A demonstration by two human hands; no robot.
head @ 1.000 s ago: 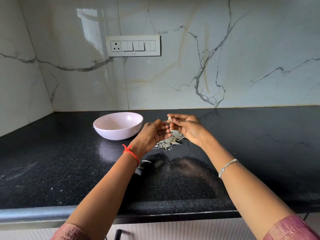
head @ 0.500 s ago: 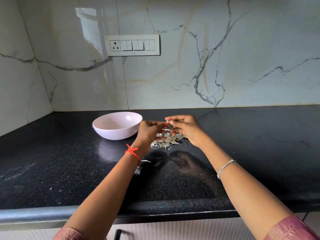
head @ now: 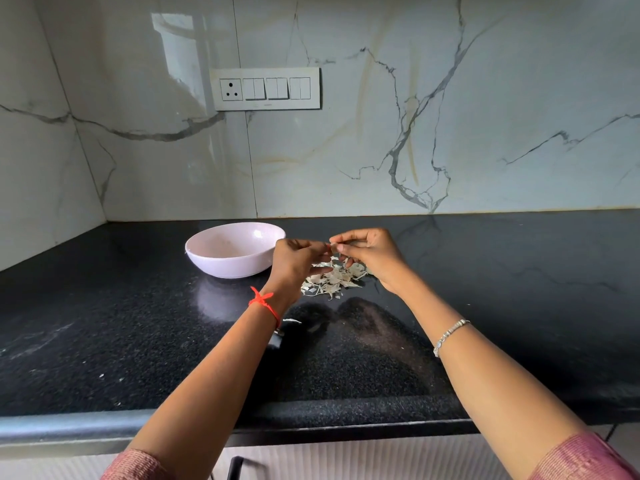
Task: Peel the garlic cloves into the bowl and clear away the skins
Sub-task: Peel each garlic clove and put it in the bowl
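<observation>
Fingers [head: 349, 237], both sets: my right hand [head: 374, 258] pinches the garlic clove [head: 335, 247]; my left hand [head: 294, 261], curled lower a second ago, has risen to nip its skin. Skins [head: 332, 280]: heaped on the desk [head: 104, 341] directly beneath, uncleared. Bowl [head: 221, 268]: just behind-left; this clove's peel is only starting to come away, I judge.

Domestic kitchen: polished black speckled stone countertop [head: 104, 341] beneath the left hand [head: 294, 263], glossy white grey-veined marble backsplash [head: 485, 116] and white switch-and-socket panel [head: 265, 88] beyond it.
</observation>
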